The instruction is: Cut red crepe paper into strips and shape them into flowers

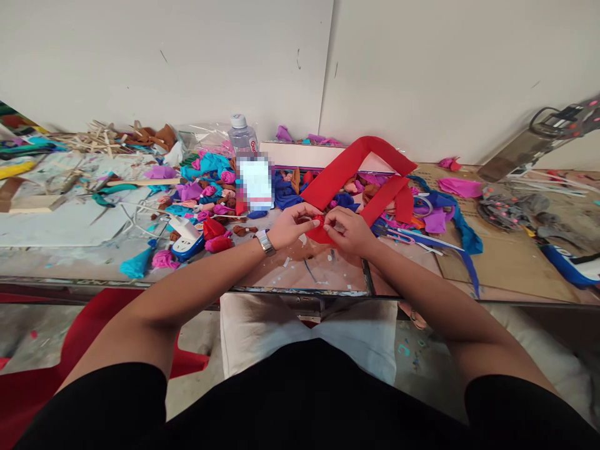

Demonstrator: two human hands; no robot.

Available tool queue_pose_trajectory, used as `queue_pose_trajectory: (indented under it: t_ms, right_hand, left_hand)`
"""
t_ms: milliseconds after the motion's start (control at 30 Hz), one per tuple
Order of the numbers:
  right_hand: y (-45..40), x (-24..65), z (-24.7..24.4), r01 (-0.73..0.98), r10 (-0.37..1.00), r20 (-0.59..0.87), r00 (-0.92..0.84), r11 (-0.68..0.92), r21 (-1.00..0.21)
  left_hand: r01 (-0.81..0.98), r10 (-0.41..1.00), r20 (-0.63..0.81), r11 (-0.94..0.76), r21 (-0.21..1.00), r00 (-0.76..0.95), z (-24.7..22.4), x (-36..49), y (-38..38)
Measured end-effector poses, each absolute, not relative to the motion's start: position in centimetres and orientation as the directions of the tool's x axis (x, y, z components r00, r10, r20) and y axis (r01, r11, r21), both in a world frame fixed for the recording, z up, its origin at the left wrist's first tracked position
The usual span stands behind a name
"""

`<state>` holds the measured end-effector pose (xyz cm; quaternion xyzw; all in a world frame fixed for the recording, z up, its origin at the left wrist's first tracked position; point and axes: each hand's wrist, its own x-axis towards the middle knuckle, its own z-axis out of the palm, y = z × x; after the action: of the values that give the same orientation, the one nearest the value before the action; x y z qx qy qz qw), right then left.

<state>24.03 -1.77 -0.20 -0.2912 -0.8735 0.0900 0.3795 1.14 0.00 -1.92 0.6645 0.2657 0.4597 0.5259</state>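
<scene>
Both hands meet over the table near its front edge, pinching a small bunch of red fabric (pixel 321 233) between them. My left hand (pixel 300 225), with a metal watch on the wrist, grips it from the left, and my right hand (pixel 345 230) grips it from the right. Just behind the hands, a long red fabric strip (pixel 347 164) lies folded in an arch over other pieces. Scissors with pink handles (pixel 398 235) lie to the right of my right hand.
Crumpled coloured fabric pieces (pixel 206 187) heap up at the left, beside a water bottle (pixel 242 134) and a lit, blurred screen (pixel 256 182). A blue and white power strip (pixel 187 245) sits near the front edge. Cardboard (pixel 506 250) lies at the right.
</scene>
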Motion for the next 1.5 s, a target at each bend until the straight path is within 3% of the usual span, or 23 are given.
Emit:
queue_pose_trajectory:
  t_ms: [467,833,1167,1500]
  right_hand:
    - [-1.62,24.23,-0.48,0.471,0.589,0.653,-0.477,0.798,-0.376]
    - [-1.87,24.29,0.08,0.472,0.605,0.651,-0.459,0.786,-0.399]
    - [-1.83,24.23,0.04,0.476,0.567,0.679,-0.466,0.808,-0.347]
    - [-1.81,24.20,-0.12,0.479,0.568,0.682,-0.462,0.806,-0.347]
  left_hand:
    - [-0.083,0.806,0.365,-0.370,0.925,0.466,-1.61,0.79,0.03]
    - [-0.184,0.833,0.325,-0.269,0.945,0.447,-1.58,1.06,0.06]
    - [-0.296,0.864,0.279,-0.160,0.942,0.419,-2.07,1.29,0.21]
    - [-0.299,0.845,0.282,-0.153,0.942,0.454,-2.48,1.41,0.20]
